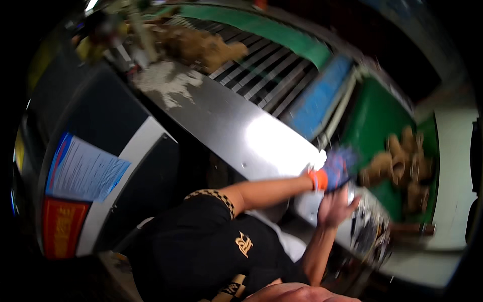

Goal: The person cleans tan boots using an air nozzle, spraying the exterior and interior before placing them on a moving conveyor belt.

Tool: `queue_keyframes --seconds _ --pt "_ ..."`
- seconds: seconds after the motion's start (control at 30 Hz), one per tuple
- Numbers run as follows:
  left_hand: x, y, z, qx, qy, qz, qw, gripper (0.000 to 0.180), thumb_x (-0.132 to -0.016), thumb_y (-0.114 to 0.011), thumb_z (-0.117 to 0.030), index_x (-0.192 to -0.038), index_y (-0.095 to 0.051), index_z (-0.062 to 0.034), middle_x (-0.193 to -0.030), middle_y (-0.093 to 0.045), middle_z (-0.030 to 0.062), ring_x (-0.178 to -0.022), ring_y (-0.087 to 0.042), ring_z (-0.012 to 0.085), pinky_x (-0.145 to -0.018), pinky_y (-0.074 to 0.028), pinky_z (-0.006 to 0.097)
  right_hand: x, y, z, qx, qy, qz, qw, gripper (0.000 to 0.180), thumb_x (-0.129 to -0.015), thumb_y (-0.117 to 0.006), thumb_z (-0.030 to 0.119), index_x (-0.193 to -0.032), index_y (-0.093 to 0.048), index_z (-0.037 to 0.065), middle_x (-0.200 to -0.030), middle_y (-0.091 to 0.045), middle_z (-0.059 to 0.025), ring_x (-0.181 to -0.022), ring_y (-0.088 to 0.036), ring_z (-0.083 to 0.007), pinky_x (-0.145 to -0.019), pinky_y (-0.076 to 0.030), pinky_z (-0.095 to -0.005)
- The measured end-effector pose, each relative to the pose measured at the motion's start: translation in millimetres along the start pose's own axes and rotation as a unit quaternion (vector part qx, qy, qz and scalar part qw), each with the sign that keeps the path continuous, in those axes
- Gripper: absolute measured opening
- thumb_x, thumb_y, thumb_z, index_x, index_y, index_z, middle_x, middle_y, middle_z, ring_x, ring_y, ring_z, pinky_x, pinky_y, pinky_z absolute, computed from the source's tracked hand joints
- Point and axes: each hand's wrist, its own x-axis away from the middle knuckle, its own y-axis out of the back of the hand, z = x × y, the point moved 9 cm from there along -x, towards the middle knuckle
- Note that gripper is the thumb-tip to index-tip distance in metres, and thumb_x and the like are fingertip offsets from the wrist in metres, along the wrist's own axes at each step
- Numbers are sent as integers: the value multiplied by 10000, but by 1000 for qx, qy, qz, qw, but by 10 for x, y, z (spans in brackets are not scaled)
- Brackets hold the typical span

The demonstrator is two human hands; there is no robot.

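Observation:
My left hand point(340, 168) wears a blue-grey knitted glove with an orange cuff. It is above the right end of a shiny metal table point(226, 118), and motion smears its fingers. A small white patch point(318, 159) shows beside the glove; I cannot make out what it is. My right hand point(334, 207) is bare and raised just below the gloved hand, its visible fingers apart. The two hands are close together, and whether they touch is unclear. Several brown, lumpy, tube-like pieces point(400, 166) lie on a green surface point(375, 113) to the right of the glove.
More brown pieces point(204, 48) lie by a slatted metal conveyor point(266, 65) at the back. A blue bar point(322, 98) borders the conveyor. Pale powder point(168, 80) is spread on the table. A dark cabinet point(100, 110) with attached sheets stands at the left.

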Motion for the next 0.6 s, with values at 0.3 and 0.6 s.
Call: queue_keyframes --seconds 0.3,0.6 --pt "1 167 210 487 167 -46 856 558 -939 -608 -105 -1438 -372 -23 -1296 -542 117 -1109 -557 203 -944 -477 323 1 204 381 -126 128 -41 983 1025 -878 -490 666 -1537 -26 32 -1560 -189 -238 -1398 -293 -452 -1181 -228 -478" --pt "-60 184 -173 440 193 41 876 258 -963 -582 -180 -1156 -622 -13 -976 -673 70 -766 -629 138 -679 -530 290 143 74 315 -84 115 -66 988 1044 -802 -640 610 -1534 -148 51 -1463 -327 -162 -1351 -354 -311 -1159 -238 -429"
